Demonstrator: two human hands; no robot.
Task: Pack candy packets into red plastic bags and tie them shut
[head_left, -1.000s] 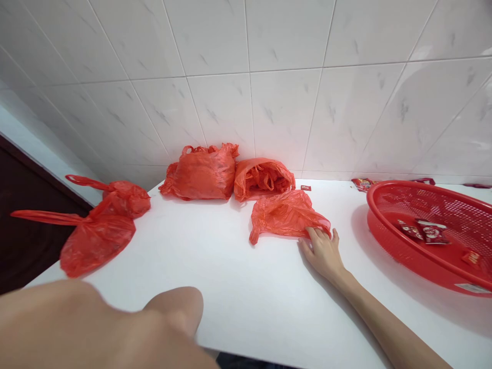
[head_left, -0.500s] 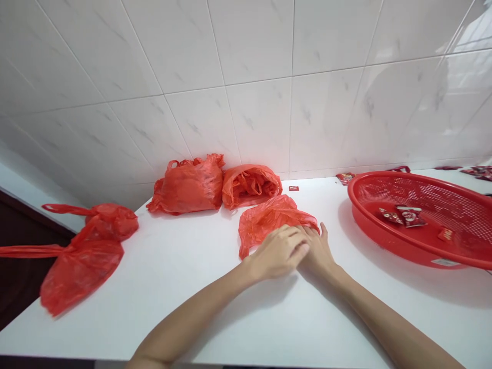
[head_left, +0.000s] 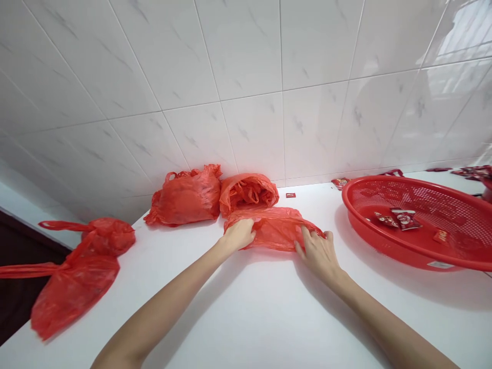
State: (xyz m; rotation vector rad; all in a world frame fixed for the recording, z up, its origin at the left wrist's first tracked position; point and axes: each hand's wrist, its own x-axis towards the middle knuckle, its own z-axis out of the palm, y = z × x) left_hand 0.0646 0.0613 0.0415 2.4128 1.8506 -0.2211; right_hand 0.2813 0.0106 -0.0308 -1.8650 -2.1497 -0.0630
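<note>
1. A flat, crumpled red plastic bag (head_left: 274,228) lies on the white surface (head_left: 246,307) just right of the frame's centre, stretched sideways between two hands.
2. The left hand (head_left: 239,234) grips the bag's left end, fingers curled closed around the gathered plastic.
3. The right hand (head_left: 317,251) holds the bag's right end; its fingers lie spread and mostly flat over the plastic, and whether they pinch it cannot be told.
4. Just behind this bag, against the white tiled wall (head_left: 246,77), sits an open red plastic bag stuffed with more red bags (head_left: 248,192), touching a fuller, knotted red plastic bag (head_left: 184,197) on its left.
5. At the left edge of the frame, two tied red plastic bags with long handles (head_left: 77,271) rest at the surface's corner.
6. At the right of the frame stands a round red perforated plastic basket (head_left: 384,241), holding a few small red sachets (head_left: 403,219).
7. One tiny red sachet (head_left: 290,195) lies on the surface near the wall, between the bags and the basket.
</note>
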